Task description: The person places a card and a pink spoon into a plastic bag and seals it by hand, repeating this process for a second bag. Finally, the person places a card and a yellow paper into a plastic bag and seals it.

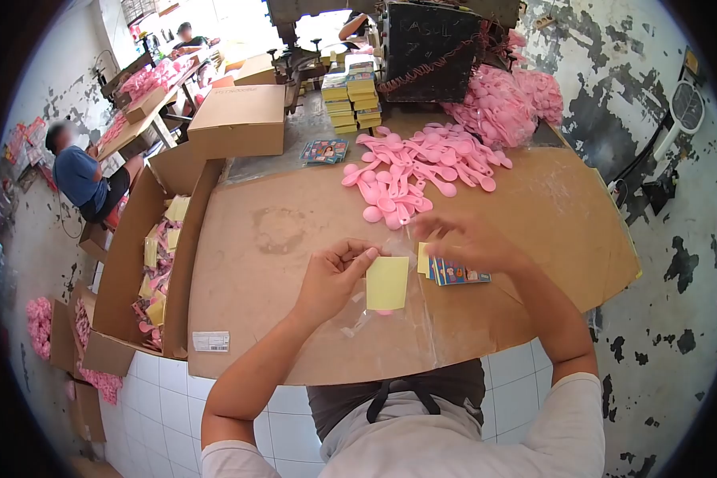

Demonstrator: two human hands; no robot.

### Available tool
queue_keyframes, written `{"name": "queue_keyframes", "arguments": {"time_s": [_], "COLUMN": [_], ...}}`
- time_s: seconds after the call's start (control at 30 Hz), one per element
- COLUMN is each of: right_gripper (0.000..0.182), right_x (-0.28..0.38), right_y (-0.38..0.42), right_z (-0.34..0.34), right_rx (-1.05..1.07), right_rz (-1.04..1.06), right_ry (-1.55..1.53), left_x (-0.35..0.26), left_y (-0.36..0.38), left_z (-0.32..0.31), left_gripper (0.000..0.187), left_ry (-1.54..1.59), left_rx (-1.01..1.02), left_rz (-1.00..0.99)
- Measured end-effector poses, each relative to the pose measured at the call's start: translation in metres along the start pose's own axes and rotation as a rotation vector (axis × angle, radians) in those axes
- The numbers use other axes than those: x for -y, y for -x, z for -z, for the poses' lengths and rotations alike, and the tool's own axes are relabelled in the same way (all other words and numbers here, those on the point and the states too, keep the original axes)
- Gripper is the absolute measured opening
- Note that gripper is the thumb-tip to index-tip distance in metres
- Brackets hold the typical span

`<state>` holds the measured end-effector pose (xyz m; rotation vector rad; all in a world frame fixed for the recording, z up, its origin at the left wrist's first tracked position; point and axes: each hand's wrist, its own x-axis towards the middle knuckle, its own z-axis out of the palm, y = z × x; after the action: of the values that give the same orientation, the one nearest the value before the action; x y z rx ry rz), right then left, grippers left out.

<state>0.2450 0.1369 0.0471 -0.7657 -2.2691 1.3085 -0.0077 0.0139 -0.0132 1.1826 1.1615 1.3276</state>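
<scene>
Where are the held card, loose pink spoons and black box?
Held card (387, 283), head view: its middle.
Pink spoons (424, 169), head view: loose pile's middle.
Black box (410, 54), head view: its front.

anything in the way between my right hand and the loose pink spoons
Nothing visible stands between the right hand and the loose pink spoons. The picture cards lie on the hand's near side, seemingly out of the way.

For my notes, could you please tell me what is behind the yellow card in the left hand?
A rounded pink edge shows below the yellow card in the left hand; the card covers anything else behind it.
</scene>
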Motion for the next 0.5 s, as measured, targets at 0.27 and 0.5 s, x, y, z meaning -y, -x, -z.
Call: {"name": "queue_keyframes", "arguments": {"time_s": [0.27, 0.5], "right_gripper": [0.022, 0.014], "right_x": [-0.023, -0.036], "right_y": [-0.019, -0.019], "right_z": [-0.037, -0.04], "right_rx": [0.039, 0.013], "right_rz": [0.063, 0.072], "right_ry": [-0.411, -0.523], "left_x": [-0.008, 0.004], "left_y": [0.003, 0.0], "left_z": [-0.003, -0.003], "left_gripper": [0.029, 0.027], "left_ry": [-0.012, -0.003], "left_rx": [-0.052, -0.094], "left_rz": [-0.019, -0.036]}}
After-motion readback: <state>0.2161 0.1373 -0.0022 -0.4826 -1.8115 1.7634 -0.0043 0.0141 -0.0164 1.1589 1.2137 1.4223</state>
